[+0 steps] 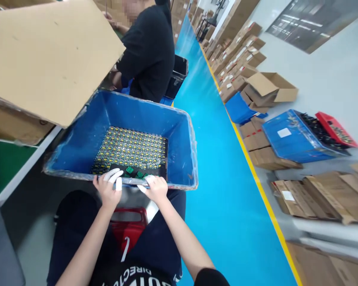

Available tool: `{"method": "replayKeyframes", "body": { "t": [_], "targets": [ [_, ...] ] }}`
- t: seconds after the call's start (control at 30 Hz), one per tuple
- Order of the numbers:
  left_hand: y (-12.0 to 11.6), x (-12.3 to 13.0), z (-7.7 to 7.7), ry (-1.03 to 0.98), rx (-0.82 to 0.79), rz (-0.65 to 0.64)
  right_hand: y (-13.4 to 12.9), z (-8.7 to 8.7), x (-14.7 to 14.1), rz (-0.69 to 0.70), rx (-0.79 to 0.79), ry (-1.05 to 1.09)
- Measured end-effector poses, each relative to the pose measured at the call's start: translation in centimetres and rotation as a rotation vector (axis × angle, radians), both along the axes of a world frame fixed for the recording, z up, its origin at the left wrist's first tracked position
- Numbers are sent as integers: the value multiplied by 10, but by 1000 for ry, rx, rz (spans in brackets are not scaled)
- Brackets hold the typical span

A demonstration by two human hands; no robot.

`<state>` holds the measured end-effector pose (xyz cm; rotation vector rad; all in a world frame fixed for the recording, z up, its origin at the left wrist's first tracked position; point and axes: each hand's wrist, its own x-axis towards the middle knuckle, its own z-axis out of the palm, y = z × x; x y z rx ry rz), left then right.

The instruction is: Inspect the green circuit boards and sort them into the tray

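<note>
A large blue plastic bin (143, 109) with a worn rim stands in front of my knees. My left hand (109, 186), white covers on some fingertips, grips the near rim left of its middle. On the same rim, a little to the right, my right hand (155, 187) is closed too, its fingertips also partly covered in white. Inside the bin lies a layer of small circuit boards (131, 149) in rows, with yellow parts on them. A few loose green pieces (129, 170) rest on a dark strip by the near wall.
A cardboard sheet (50, 55) overhangs the bin's left side, above a green-topped bench (12, 165). Beyond the bin sits a person in a black shirt (152, 51). Blue floor (226, 198) runs along the right, bordered by a yellow line, cartons (319, 198) and a blue crate (298, 137).
</note>
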<state>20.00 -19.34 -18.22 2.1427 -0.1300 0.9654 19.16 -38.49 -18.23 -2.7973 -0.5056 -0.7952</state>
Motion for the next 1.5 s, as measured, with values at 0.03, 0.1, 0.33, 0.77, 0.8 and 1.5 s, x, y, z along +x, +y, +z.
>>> {"method": "replayKeyframes", "body": {
  "t": [0.03, 0.1, 0.33, 0.77, 0.8, 1.5],
  "targets": [
    [-2, -8, 6, 1, -77, -20, 0, 0, 0, -3, 4, 4],
    [-9, -21, 18, -14, -194, -25, 0, 0, -1, -2, 13, 16],
    [-68, 48, 55, 7, -293, 47, 5, 3, -7, -5, 38, 76],
    [-175, 180, -27, 756, 991, -662, 9, 0, -7, 26, 149, -61],
    [-179, 184, -39, 786, 1048, -682, 8, -1, -7, 37, 159, -72],
    [-211, 181, -172, 944, 1175, -783, -1, 3, -3, 129, 291, -189]
  ]
}}
